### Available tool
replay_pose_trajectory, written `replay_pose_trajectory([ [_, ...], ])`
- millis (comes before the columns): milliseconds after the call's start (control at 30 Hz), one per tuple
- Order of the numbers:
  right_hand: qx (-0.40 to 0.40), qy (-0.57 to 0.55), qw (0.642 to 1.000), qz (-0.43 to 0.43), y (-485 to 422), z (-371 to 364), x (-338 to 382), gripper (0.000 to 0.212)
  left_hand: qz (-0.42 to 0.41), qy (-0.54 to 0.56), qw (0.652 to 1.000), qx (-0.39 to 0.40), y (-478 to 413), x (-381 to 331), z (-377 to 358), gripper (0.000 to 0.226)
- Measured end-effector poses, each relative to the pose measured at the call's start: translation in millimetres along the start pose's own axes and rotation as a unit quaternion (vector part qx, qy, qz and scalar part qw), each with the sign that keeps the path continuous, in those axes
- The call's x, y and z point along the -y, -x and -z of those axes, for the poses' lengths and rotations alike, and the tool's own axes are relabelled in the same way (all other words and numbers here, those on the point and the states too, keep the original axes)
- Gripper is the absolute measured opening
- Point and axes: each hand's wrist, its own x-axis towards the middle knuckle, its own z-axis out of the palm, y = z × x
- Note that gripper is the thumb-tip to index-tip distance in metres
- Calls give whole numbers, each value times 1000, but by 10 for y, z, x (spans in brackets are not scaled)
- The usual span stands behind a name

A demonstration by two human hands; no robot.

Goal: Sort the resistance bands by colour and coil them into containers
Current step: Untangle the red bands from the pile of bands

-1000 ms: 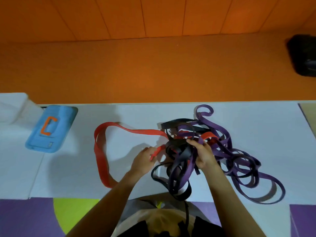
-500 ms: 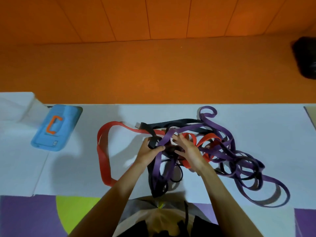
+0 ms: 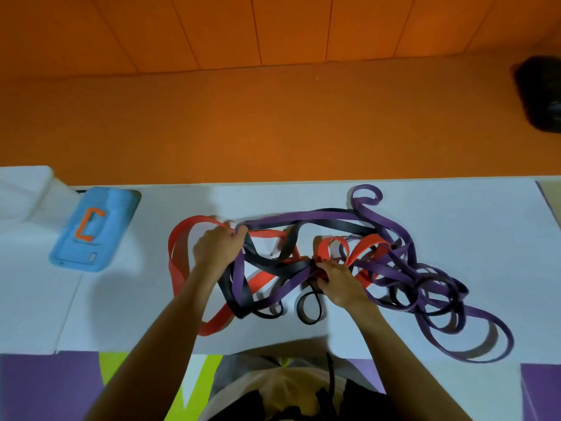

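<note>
white table [image 3: 303,202] by orange wall [image 3: 212,25] | step: untangling, nothing sorted yet | left hand [image 3: 217,249] grips black band [image 3: 273,262] and purple band [image 3: 388,220] | right hand [image 3: 340,282] pinches knot [image 3: 314,264] beside red band [image 3: 177,268] | next, likely: free one colour

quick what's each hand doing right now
Left hand: closed, gripping black and purple strands of the band tangle.
Right hand: closed, pinching the band tangle at its middle crossing.

An orange wall [image 3: 212,25] fills the top. A white table [image 3: 455,214] lies across the middle. Purple and yellow floor [image 3: 45,387] shows at the bottom.
</note>
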Motion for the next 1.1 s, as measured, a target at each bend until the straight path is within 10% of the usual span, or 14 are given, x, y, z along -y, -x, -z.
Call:
replay_pose_trajectory([
  [300,10,-43,994,96,48,80,-113,43,18,-28,998,-62,-678,-373,213,54],
  [533,-253,-199,946,-19,72,288,-274,16,30,-96,995,14,-623,-315,-171,73],
  [667,-217,-187,950,-124,10,276,-406,9,-187,-59,980,-47,-241,-357,-482,55],
  [767,-185,-201,950,-153,5,186,-427,19,-305,-80,946,79,97,-418,-755,51],
  [1100,-152,-255,947,-126,-9,115,-431,28,-229,-245,941,52,402,-475,-998,58],
])
